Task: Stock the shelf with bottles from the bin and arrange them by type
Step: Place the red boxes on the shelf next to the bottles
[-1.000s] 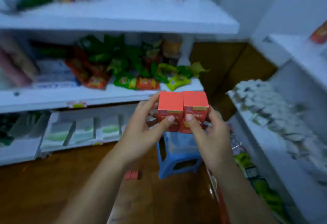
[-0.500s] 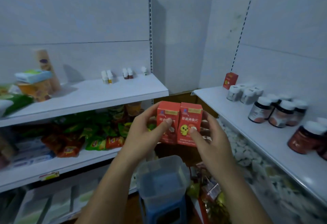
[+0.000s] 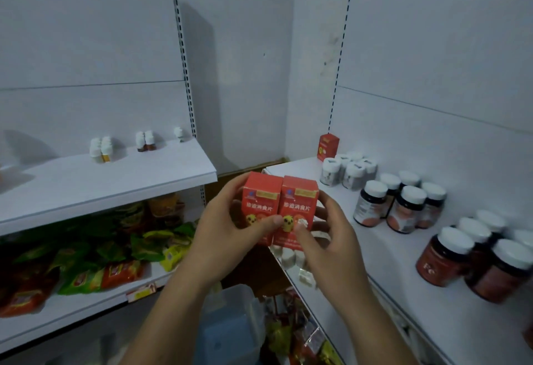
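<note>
Two red boxes are held side by side at the centre, level with the right shelf's [image 3: 383,252] front corner. My left hand [image 3: 227,232] grips the left red box [image 3: 261,194], thumb across its front. My right hand [image 3: 326,238] grips the right red box [image 3: 300,200], thumb on its front. A third red box [image 3: 328,146] stands at the back of the right shelf. Beside it are white-capped grey bottles [image 3: 347,171], then dark bottles with orange labels [image 3: 401,203] and red-brown bottles [image 3: 476,261]. The clear bin [image 3: 233,321] sits below my forearms.
The left upper shelf [image 3: 109,180] carries small white-capped vials [image 3: 101,150] near the wall. The shelf under it holds green and red snack bags [image 3: 95,252]. Small white items [image 3: 291,258] and packets lie below the right shelf's edge.
Both hands have lifted the two red boxes up from near floor level to the height of the right shelf. The view has risen with them, from the lower shelves to the upper ones.
</note>
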